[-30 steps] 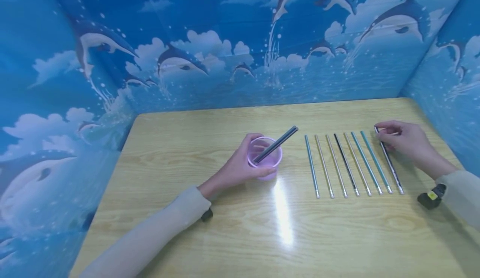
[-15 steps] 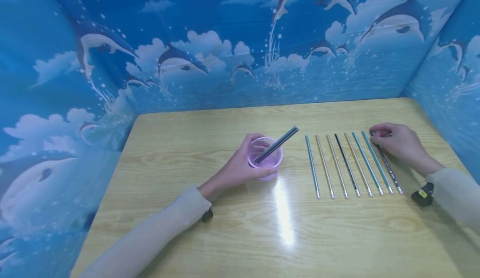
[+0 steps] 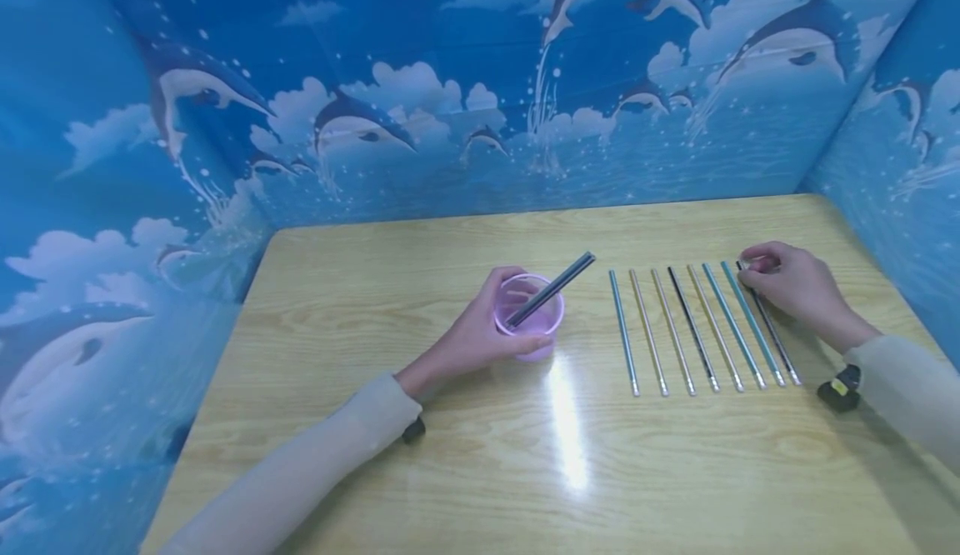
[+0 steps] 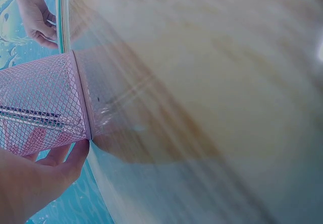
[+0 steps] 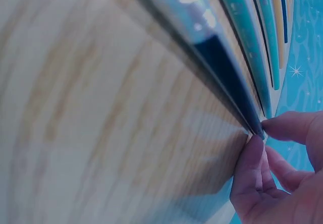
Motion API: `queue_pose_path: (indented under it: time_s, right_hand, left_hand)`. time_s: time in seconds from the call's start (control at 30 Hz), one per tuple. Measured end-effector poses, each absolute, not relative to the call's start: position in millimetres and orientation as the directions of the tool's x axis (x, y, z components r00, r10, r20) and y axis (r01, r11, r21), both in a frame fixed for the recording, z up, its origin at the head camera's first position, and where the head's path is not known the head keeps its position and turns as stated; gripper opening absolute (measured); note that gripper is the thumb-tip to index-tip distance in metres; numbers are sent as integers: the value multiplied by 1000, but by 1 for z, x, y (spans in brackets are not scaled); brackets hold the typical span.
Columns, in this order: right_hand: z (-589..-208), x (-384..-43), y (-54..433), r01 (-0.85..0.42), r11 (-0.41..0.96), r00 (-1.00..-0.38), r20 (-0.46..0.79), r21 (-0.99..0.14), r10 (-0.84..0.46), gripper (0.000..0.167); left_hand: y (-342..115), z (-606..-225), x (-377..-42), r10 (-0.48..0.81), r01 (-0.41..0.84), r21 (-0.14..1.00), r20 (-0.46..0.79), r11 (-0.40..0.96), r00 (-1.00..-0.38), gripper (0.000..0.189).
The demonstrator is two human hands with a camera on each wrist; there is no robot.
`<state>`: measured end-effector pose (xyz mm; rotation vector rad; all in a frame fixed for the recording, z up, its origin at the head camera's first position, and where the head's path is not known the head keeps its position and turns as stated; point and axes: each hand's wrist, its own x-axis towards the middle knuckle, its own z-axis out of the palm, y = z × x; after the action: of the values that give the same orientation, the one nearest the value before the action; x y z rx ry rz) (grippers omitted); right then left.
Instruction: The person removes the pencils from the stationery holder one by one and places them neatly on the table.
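My left hand (image 3: 476,334) grips a pink mesh pencil cup (image 3: 536,350) from its left side, fingers and thumb wrapped around it. A few dark pencils (image 3: 558,285) lean inside the cup, their ends rising out to the right. Far to the right, my right hand (image 3: 801,287) pinches the far end of a dark patterned pencil (image 3: 776,335), the rightmost of a row. In the right wrist view, thumb and fingertips (image 5: 250,156) meet at the tip of that dark pencil (image 5: 227,75), which lies on the table. Just left of it lies a teal pencil (image 3: 756,327).
Several more pencils lie side by side, eraser ends toward me: a blue one (image 3: 624,334) at the left, then tan pencils (image 3: 648,334), and a black one (image 3: 693,330) among them. The wood-grain table (image 3: 390,288) is bordered by a dolphin-print backdrop (image 3: 420,163).
My right hand has moved a little left with the dark pencil, whose far end now lies nearer the teal pencil. The left hand and cup have not moved.
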<state>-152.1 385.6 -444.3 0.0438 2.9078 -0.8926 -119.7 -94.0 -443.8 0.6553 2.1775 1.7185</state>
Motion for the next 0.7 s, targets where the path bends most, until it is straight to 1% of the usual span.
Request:
queue_pose_path:
  time_s: [0.3,0.47,0.53,0.63,0.7]
  right_hand:
    - [-440,-147,383,104,776,-993,-101,-622,52,59]
    - [-435,-141,379,162,674,-986,-101,-721,130,60]
    - [-434,-137,374,176,585,-981,-93,-792,168,51]
    - [-430,-131,364,168,448,-973,-76,-878,217,28]
    - [-428,-127,357,145,361,-970,-60,-921,235,17]
  left_hand:
    - [-94,-445,-120,516,191,963,68,188,-854,90]
    - [-94,-446,-120,516,194,961,68,195,-854,89]
    - [-94,-446,-119,516,192,961,63,199,-854,89]
    - [-94,-445,-119,515,189,962,62,199,-855,88]
    - [-94,-445,-119,516,187,963,62,196,-855,88]
